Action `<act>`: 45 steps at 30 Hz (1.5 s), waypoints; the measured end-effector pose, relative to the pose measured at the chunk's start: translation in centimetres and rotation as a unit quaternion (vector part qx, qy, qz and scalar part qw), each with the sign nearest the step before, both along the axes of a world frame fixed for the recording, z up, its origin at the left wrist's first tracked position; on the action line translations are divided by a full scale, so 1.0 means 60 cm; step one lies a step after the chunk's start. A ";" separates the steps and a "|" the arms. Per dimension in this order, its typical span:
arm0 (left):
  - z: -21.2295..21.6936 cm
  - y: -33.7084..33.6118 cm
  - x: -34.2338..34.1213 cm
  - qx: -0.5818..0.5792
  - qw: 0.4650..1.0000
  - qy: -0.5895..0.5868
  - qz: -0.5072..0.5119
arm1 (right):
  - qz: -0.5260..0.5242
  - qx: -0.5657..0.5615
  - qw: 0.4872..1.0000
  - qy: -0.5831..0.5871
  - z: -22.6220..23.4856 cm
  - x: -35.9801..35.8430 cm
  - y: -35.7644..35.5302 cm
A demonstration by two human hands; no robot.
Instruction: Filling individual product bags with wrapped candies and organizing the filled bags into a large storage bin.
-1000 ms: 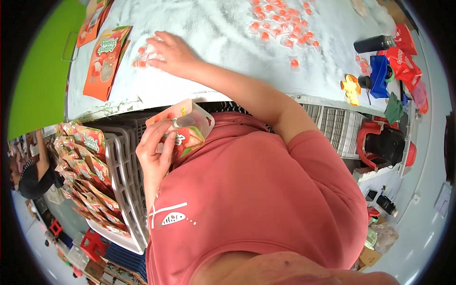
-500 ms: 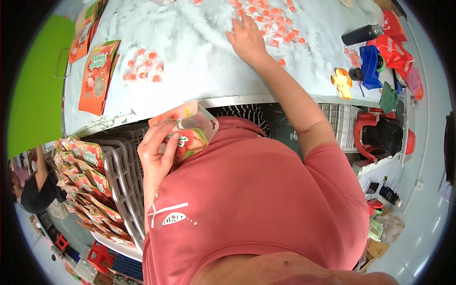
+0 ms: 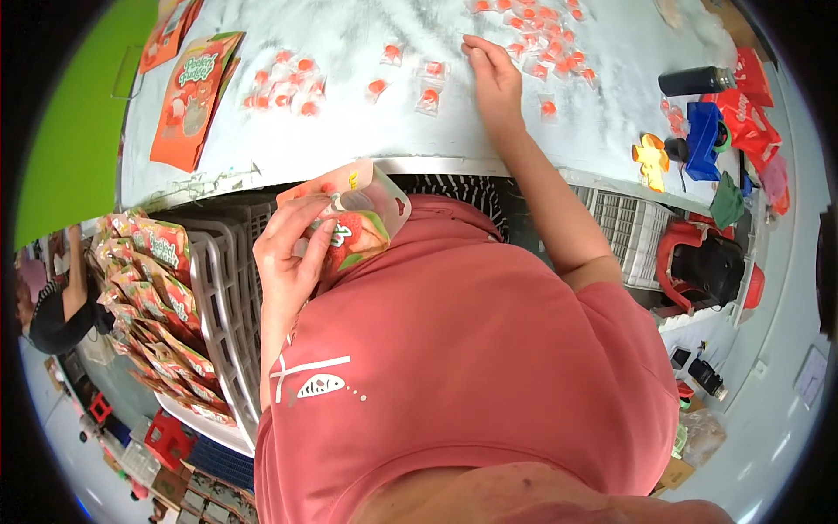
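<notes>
My left hand (image 3: 292, 249) grips an opened orange pouch (image 3: 353, 218) against my chest, its mouth gaping upward just below the edge of the white surface (image 3: 367, 131). My right hand (image 3: 493, 74) reaches out flat, fingers spread and holding nothing, resting among small wrapped orange candies (image 3: 428, 96) scattered there. More flat pouches (image 3: 188, 96) lie far left.

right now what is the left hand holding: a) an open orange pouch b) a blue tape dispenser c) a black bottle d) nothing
a: the left hand grips an open orange pouch against the chest, while the right hand rests on the white table among small wrapped candies.
</notes>
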State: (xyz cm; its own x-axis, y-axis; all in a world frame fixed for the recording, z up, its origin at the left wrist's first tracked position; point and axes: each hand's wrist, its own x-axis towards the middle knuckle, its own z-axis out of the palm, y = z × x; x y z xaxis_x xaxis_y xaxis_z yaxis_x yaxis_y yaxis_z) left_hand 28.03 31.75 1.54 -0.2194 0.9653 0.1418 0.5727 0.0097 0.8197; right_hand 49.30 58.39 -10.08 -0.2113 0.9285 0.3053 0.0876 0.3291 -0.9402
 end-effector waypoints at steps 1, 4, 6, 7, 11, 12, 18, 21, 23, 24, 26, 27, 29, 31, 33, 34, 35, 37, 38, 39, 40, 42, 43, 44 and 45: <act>0.001 0.000 -0.001 -0.003 1.000 0.000 0.003 | 0.011 -0.001 1.000 -0.005 -0.002 0.007 -0.005; 0.000 0.003 0.003 -0.012 1.000 -0.014 0.011 | 0.012 0.041 0.998 -0.048 -0.007 0.008 -0.022; -0.001 0.006 0.006 0.005 1.000 -0.013 -0.012 | 0.000 0.082 0.993 -0.083 -0.003 -0.005 -0.033; -0.004 0.006 0.007 0.004 1.000 -0.012 -0.011 | 0.000 0.094 0.988 -0.125 -0.001 -0.027 -0.038; -0.004 0.010 0.012 0.016 0.999 -0.006 -0.037 | 0.062 0.359 0.823 -0.436 -0.029 -0.096 -0.027; -0.003 0.012 0.015 0.010 0.999 -0.004 -0.035 | 0.045 0.333 0.849 -0.409 -0.034 -0.124 -0.034; -0.004 0.000 0.012 -0.017 1.000 -0.020 -0.013 | 0.145 0.167 0.959 -0.176 -0.002 -0.211 -0.049; -0.008 -0.002 0.002 -0.002 1.000 -0.018 -0.008 | 0.073 0.192 0.966 -0.159 0.007 -0.132 -0.027; -0.011 -0.003 -0.001 0.001 1.000 -0.024 0.000 | 0.012 0.213 0.963 -0.165 0.004 -0.051 -0.005; -0.010 -0.001 -0.001 -0.002 1.000 -0.023 -0.005 | -0.008 0.218 0.955 -0.200 -0.004 -0.008 0.014; -0.011 0.003 0.000 -0.006 0.999 -0.031 -0.018 | -0.034 0.220 0.945 -0.240 -0.003 0.055 0.042; -0.012 0.005 -0.001 -0.009 0.999 -0.036 -0.025 | -0.054 0.234 0.922 -0.303 0.008 0.072 0.053; -0.010 0.011 0.003 -0.019 0.998 -0.044 -0.035 | -0.076 0.247 0.895 -0.364 0.012 0.088 0.065; -0.008 0.015 0.005 -0.029 0.997 -0.050 -0.043 | -0.071 0.310 0.835 -0.449 0.004 0.097 0.069; -0.011 0.018 0.007 -0.013 0.998 -0.031 -0.053 | -0.062 0.311 0.835 -0.449 -0.017 0.100 0.057; -0.010 0.020 0.007 -0.013 0.998 -0.031 -0.055 | -0.051 0.310 0.836 -0.449 -0.026 0.103 0.051; -0.010 0.017 0.007 -0.007 0.999 -0.024 -0.048 | -0.047 0.311 0.837 -0.447 -0.012 0.099 0.036; -0.010 0.013 0.007 -0.003 0.999 -0.017 -0.042 | 0.039 0.133 0.943 -0.303 0.033 0.096 -0.003; -0.010 0.013 0.007 0.000 0.999 -0.019 -0.045 | 0.038 0.130 0.943 -0.304 0.039 0.106 -0.007; -0.009 0.012 0.006 0.001 0.999 -0.019 -0.046 | -0.008 0.153 0.953 -0.262 0.043 0.123 -0.009; -0.010 0.012 0.007 -0.002 0.999 -0.019 -0.046 | -0.055 0.175 0.958 -0.219 0.044 0.139 -0.012; -0.009 0.016 0.008 0.011 0.999 -0.016 -0.047 | -0.079 0.155 0.964 -0.203 0.036 0.170 -0.019; -0.009 0.017 0.008 0.009 0.999 -0.016 -0.048 | -0.101 0.138 0.967 -0.187 0.028 0.182 -0.023; -0.010 0.020 0.008 0.011 0.998 -0.015 -0.053 | -0.082 0.110 0.967 -0.213 0.019 0.186 -0.025; -0.010 0.022 0.009 0.013 0.998 -0.013 -0.057 | -0.083 0.109 0.967 -0.213 0.010 0.186 -0.031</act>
